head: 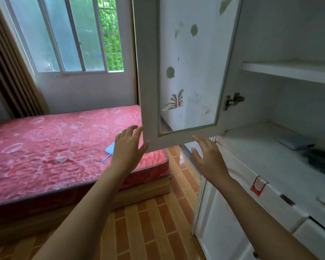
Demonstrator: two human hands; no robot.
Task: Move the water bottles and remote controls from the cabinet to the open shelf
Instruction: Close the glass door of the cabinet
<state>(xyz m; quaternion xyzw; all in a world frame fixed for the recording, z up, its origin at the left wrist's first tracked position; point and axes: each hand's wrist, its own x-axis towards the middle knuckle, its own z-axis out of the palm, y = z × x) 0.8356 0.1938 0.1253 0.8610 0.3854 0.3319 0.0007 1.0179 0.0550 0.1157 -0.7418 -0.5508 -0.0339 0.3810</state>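
Observation:
A white cabinet door [152, 102] with a glass pane stands swung wide open in front of me. My left hand [128, 149] is open, its fingertips at the door's lower left corner. My right hand [208, 158] is open too, just under the door's bottom edge, holding nothing. To the right the open shelf [255, 152] shows a flat grey-blue object [295, 144] and a dark object [321, 162] on its lower board. The upper board [289, 70] looks bare. No water bottle or remote control can be made out.
A bed with a red mattress [54, 152] fills the left, a blue scrap [110, 150] lying on it. Behind it are a window [69, 34] and a brown curtain [9, 68]. White lower cabinet fronts [223, 231] stand at the right, above a brick-pattern floor [148, 226].

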